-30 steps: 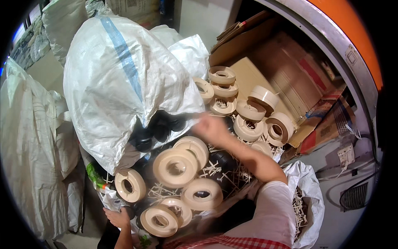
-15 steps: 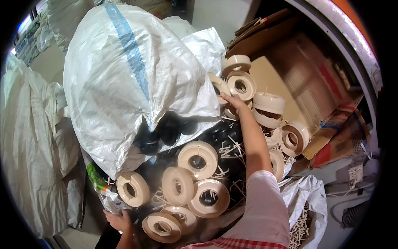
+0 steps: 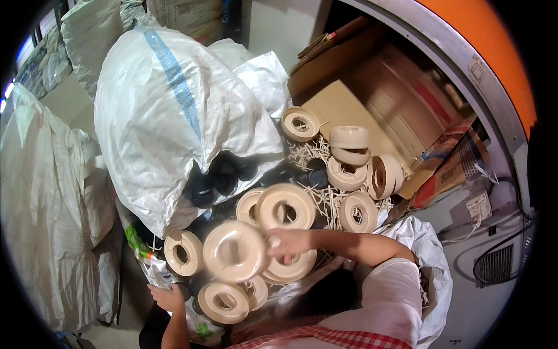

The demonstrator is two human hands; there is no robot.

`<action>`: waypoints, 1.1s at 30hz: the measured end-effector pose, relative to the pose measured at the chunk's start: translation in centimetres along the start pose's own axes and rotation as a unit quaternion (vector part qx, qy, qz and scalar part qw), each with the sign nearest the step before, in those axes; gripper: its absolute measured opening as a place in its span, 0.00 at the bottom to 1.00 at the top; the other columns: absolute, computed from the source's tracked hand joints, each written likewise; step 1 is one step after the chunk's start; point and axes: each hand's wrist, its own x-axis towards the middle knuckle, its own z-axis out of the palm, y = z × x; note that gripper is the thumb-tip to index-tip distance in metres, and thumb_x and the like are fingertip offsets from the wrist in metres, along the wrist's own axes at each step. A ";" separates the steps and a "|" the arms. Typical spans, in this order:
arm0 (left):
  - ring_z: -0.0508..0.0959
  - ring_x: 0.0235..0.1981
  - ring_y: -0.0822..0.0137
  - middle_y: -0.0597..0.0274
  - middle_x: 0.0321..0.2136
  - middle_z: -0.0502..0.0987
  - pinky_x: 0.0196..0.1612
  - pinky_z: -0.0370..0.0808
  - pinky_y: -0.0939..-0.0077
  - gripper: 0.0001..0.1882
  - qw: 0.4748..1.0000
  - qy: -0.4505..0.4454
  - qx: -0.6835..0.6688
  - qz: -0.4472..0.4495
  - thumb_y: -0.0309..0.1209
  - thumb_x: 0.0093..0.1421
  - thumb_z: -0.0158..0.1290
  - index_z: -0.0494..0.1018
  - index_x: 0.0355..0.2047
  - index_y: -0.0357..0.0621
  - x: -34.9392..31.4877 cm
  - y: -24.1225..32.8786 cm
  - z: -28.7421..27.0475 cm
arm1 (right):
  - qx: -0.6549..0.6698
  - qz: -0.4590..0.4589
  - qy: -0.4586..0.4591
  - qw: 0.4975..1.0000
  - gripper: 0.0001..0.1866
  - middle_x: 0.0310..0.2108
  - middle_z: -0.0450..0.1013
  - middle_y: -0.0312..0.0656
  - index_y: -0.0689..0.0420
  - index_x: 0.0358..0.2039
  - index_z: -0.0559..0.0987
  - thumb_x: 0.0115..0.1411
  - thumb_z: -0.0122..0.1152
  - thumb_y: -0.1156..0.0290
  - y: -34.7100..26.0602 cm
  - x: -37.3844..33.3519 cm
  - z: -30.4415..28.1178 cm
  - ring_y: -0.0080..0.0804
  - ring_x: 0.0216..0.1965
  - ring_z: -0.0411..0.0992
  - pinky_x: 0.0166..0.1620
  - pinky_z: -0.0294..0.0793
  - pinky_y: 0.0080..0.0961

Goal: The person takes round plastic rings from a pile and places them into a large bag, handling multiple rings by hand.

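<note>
My right hand [image 3: 288, 245] is blurred, its fingers at the edge of a shiny beige plastic ring [image 3: 235, 251]; whether it grips the ring I cannot tell. Just behind it, a second beige ring [image 3: 286, 205] overlaps others in a loose heap. My left hand [image 3: 168, 298] is low on the left with fingers stretched out, beside a white printed bag [image 3: 157, 269] and a dark round piece. It holds nothing that I can see. Several more beige rings lie around, among them one near the left hand [image 3: 183, 253] and one at the front [image 3: 224, 302].
A big white woven sack [image 3: 174, 110] with a blue stripe spills black round parts [image 3: 224, 177]. Thin beige plastic scraps [image 3: 331, 200] lie among rings [image 3: 347, 173] before an open cardboard box [image 3: 401, 110]. Another white bag [image 3: 433, 250] is at right, beside a grey machine [image 3: 474, 232].
My right hand has come back from the far pile to the near heap. Fewer rings show at the far end, more in the near heap. My left hand has hardly moved.
</note>
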 end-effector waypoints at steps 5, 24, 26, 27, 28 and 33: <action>0.70 0.45 0.50 0.48 0.45 0.69 0.45 0.69 0.57 0.45 1.000 0.007 0.016 0.011 0.36 0.40 0.55 0.53 0.59 0.33 -0.2 -0.1 -0.2 | -0.033 -0.152 0.209 0.965 0.24 0.29 0.75 0.43 0.60 0.53 0.68 0.58 0.56 0.62 -2.4 2.3 -7.9 0.26 0.22 0.74 0.26 0.73 0.21; 0.68 0.48 0.47 0.44 0.48 0.67 0.46 0.68 0.57 0.44 1.000 0.015 0.003 0.020 0.38 0.43 0.55 0.52 0.59 0.33 -0.3 0.0 1.0 | -0.255 -0.014 0.281 0.925 0.26 0.38 0.72 0.50 0.64 0.47 0.71 0.50 0.63 0.64 6.2 7.9 -13.6 0.40 0.35 0.74 0.38 0.73 0.33; 0.68 0.48 0.47 0.44 0.48 0.67 0.47 0.68 0.56 0.44 1.000 0.021 -0.004 0.023 0.38 0.43 0.55 0.52 0.59 0.33 -0.2 0.3 1.0 | -0.169 -0.077 0.187 0.965 0.25 0.34 0.74 0.47 0.59 0.47 0.72 0.51 0.61 0.61 4.0 4.9 -9.3 0.39 0.33 0.75 0.37 0.74 0.32; 0.68 0.48 0.47 0.44 0.48 0.67 0.47 0.68 0.56 0.44 1.000 0.018 -0.008 0.019 0.38 0.43 0.55 0.53 0.59 0.33 -0.2 0.6 1.1 | -0.189 -0.102 0.181 0.960 0.24 0.33 0.74 0.46 0.57 0.47 0.73 0.51 0.61 0.59 3.1 3.1 -7.7 0.39 0.32 0.75 0.37 0.74 0.31; 0.68 0.48 0.48 0.44 0.48 0.67 0.47 0.67 0.56 0.44 1.000 0.018 -0.007 0.012 0.38 0.43 0.55 0.53 0.59 0.34 -0.2 0.6 0.9 | -0.328 -0.116 0.244 0.905 0.23 0.32 0.75 0.45 0.54 0.47 0.74 0.51 0.60 0.59 2.5 1.9 -6.9 0.39 0.31 0.75 0.36 0.74 0.31; 0.68 0.48 0.48 0.45 0.48 0.67 0.46 0.67 0.57 0.43 1.000 -0.006 0.007 -0.009 0.36 0.42 0.54 0.53 0.59 0.34 -0.2 0.8 0.0 | -0.449 -0.055 0.644 0.616 0.28 0.54 0.62 0.52 0.50 0.53 0.66 0.49 0.60 0.67 1.4 2.2 -18.6 0.47 0.53 0.63 0.51 0.64 0.38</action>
